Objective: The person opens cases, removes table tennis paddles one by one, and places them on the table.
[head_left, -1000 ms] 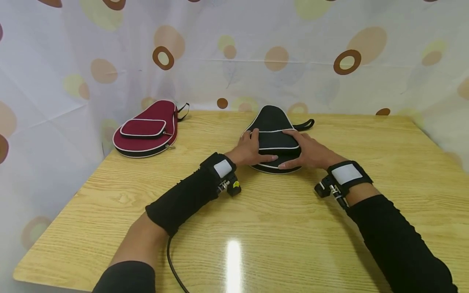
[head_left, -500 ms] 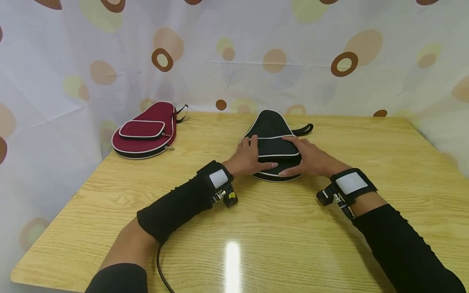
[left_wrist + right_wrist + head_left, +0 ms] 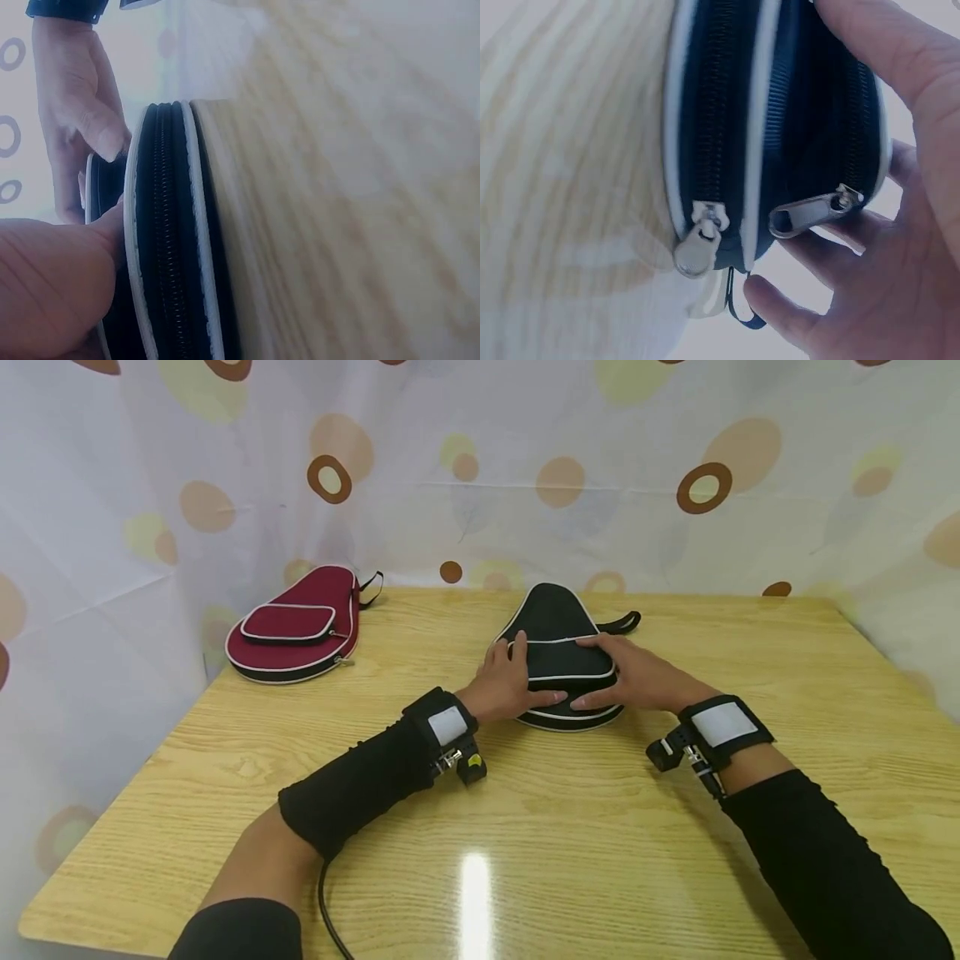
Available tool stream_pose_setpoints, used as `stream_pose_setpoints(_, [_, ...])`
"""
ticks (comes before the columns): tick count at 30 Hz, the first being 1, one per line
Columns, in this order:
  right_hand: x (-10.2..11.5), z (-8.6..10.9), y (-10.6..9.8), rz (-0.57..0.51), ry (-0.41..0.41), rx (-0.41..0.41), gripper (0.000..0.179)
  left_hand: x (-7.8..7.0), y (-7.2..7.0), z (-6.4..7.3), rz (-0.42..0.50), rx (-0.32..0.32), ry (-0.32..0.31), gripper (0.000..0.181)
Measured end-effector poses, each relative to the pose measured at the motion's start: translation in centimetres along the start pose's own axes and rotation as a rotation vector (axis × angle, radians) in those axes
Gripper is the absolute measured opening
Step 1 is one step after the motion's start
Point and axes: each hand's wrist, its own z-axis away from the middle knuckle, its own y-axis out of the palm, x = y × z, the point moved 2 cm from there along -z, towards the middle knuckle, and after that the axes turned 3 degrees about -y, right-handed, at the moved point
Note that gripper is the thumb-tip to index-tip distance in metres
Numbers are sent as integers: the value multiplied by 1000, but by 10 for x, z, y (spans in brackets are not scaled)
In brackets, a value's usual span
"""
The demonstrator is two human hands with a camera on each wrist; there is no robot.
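Observation:
A black table-tennis paddle case (image 3: 553,610) with white piping lies flat on the table, narrow end away from me. My left hand (image 3: 501,683) holds its left side, thumb along the lower side of the front pocket (image 3: 566,662). On the opposite side my right hand (image 3: 641,677) grips the pocket's edge, its thumb pointing toward the left thumb. The right wrist view shows two metal zipper pulls, one on the case's rim (image 3: 697,251) and one on the pocket (image 3: 808,215). In the left wrist view, the rim zipper (image 3: 166,225) looks closed. Some fingertips are hidden.
A dark red paddle case (image 3: 288,624) with white piping lies at the back left of the wooden table (image 3: 570,843). A black strap loop (image 3: 621,623) sticks out right of the black case. A patterned curtain (image 3: 420,435) hangs behind the table.
Over the past second the black case has slid slightly toward me with both hands on it. Since half a second ago, the right thumb has lifted slightly up the case.

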Motion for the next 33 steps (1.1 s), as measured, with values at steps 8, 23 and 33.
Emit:
stream_pose_setpoints(8, [4,3,-4,53,25,3,94,7,-6,-10,-5,69,26,109])
stream_pose_setpoints(23, [23,8,-1,224,13,-41,90,19,-21,-20,35,56,85,106])
stream_pose_setpoints(33, [34,6,4,347,-28,-55,88,23,-25,-23,39,20,35,109])
